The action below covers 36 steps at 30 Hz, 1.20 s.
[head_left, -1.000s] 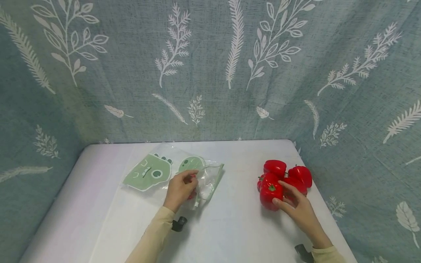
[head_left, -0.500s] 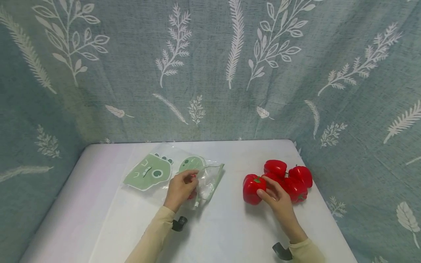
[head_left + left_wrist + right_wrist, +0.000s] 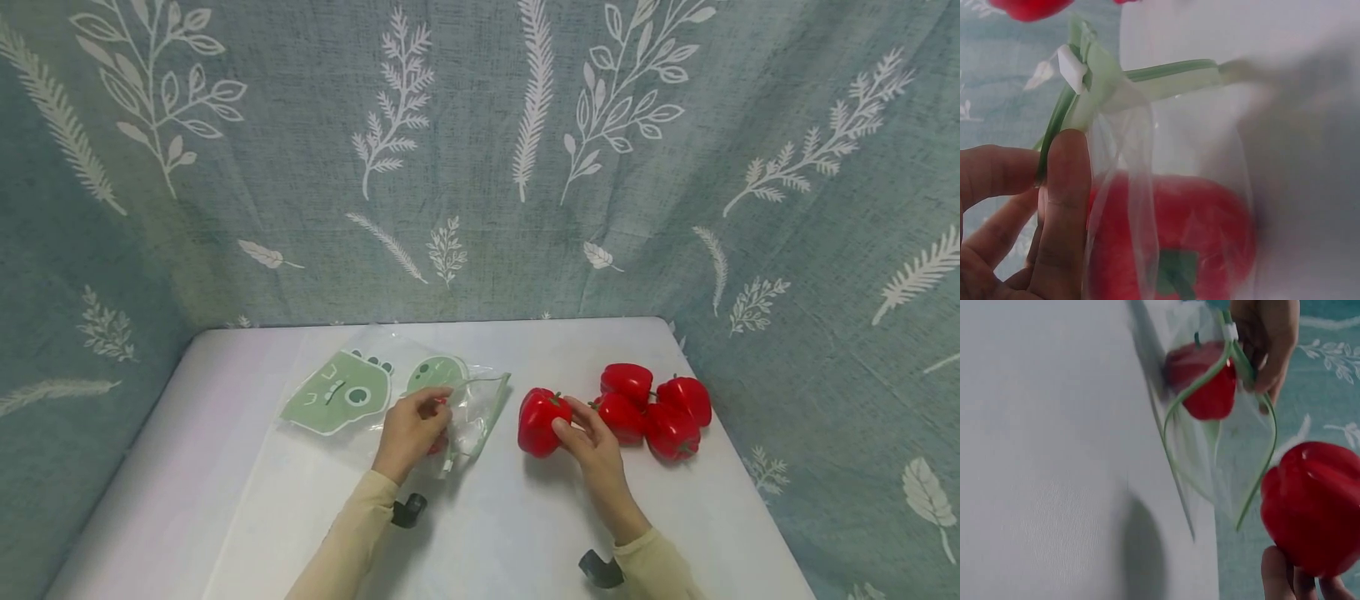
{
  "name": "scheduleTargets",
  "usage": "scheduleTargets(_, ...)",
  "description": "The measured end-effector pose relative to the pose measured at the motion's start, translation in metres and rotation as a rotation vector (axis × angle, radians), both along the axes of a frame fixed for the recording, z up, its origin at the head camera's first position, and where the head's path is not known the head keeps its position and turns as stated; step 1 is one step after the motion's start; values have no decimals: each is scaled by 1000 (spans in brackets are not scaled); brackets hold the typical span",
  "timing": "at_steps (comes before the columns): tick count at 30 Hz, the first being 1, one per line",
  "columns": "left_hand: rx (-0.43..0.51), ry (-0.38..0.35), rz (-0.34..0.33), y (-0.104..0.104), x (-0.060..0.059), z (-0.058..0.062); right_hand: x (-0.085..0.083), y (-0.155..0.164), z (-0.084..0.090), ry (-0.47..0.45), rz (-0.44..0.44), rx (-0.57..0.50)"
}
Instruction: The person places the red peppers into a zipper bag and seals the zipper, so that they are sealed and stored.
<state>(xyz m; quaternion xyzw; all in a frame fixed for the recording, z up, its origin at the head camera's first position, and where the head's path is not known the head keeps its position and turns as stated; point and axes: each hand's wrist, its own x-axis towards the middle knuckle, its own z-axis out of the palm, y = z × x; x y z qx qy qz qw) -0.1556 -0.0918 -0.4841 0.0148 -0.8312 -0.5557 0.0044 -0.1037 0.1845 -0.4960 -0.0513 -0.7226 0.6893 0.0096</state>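
A clear slider zip bag [image 3: 476,417] with green cartoon prints lies on the table, its green-edged mouth spread apart toward the right. My left hand [image 3: 411,429] pinches the mouth's edge between thumb and fingers, below the white slider [image 3: 1071,69] in the left wrist view. Inside the bag is a red bell pepper [image 3: 1179,228] with a green stem, mostly behind the hand in the head view. To the right of the mouth, my right hand [image 3: 600,458] holds another red bell pepper [image 3: 542,423], its fingers and thumb on the pepper's right side, above its shadow.
Several more red bell peppers [image 3: 621,417] sit clustered near the right edge of the white table [image 3: 510,542]. A teal curtain [image 3: 480,167] with white leaf prints hangs behind and along the sides. Each wrist carries a dark camera mount [image 3: 600,570].
My right hand has carried its bell pepper leftward, away from the cluster and toward the bag's mouth. The left hand and the bag have stayed in place.
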Motion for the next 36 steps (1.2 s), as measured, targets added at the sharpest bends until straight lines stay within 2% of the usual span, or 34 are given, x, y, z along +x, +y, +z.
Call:
scheduleTargets(6,22,-5,7,0,0,0,-9,-14,-5,-19,-21,-37)
scheduleTargets(13,-17,23,3,0,1,2,-16,-26,-4,-35,-13,-66)
scheduleTargets(24,-28,19,5,1,1,2,-29,-50,-6,-149,17,-28)
scheduleTargets(36,-43,2,-2,2,4,3,-39,-76,-13,-179,14,-45)
